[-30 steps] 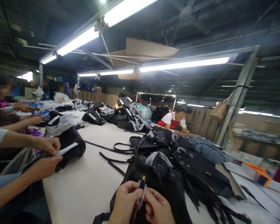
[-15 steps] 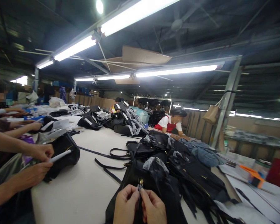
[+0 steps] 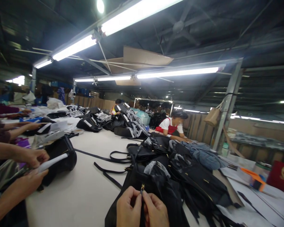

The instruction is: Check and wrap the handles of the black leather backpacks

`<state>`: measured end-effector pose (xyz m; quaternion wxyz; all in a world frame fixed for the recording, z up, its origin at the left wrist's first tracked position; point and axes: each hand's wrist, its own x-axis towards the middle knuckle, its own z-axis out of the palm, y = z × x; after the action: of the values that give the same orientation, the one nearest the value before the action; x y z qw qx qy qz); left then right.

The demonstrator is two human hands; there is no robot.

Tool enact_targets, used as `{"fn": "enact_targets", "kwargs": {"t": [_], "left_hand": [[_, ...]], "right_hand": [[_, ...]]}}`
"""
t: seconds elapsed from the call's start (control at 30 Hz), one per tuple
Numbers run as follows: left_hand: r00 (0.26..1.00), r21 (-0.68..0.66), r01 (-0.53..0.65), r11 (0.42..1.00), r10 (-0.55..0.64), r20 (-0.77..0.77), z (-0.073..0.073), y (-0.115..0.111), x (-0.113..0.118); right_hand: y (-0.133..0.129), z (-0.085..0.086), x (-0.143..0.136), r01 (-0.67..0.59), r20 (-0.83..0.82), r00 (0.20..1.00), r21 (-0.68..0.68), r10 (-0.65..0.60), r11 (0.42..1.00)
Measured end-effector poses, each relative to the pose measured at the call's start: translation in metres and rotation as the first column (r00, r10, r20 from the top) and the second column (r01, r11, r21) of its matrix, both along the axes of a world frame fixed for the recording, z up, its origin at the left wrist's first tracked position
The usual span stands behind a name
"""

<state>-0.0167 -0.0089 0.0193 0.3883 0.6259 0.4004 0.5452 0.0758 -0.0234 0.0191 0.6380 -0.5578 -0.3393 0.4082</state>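
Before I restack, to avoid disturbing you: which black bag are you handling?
The nearest black bag, front centre; only its gold fitting is by your left hand and right hand.

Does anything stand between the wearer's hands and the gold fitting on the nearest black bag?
Nothing visible does. The left hand and right hand pinch the small tab just below the gold fitting on the black bag; the plastic-wrapped handle lies farther up, clear of both.

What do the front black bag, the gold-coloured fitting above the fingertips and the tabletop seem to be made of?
Black bag: leather or coated synthetic, soft with a dull sheen; which, I cannot tell.
Fitting: likely polished metal, by its bright gold glint.
Tabletop: perhaps laminate or paper-covered board, pale and matte, showing no grain.
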Motion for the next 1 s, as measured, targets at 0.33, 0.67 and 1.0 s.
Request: {"fn": "enact_targets", "kwargs": {"t": [0.33, 0.67, 1.0], "left_hand": [[0.925, 0.537, 0.028, 0.843, 0.181, -0.333, -0.019, 0.010, -0.009], [0.986, 0.138, 0.166, 0.976, -0.169, 0.008, -0.008, -0.002, -0.014], [0.870, -0.482, 0.481, 0.732, -0.331, 0.364, 0.011, 0.007, -0.027]], "right_hand": [[0.002, 0.003, -0.003, 0.025, 0.017, 1.000, 0.006, -0.025, 1.000], [-0.002, 0.005, -0.006, 0.059, 0.097, 0.993, 0.081, -0.067, 0.995], [-0.003, 0.003, -0.007, 0.050, 0.221, 0.973, 0.085, -0.068, 0.995]]}}
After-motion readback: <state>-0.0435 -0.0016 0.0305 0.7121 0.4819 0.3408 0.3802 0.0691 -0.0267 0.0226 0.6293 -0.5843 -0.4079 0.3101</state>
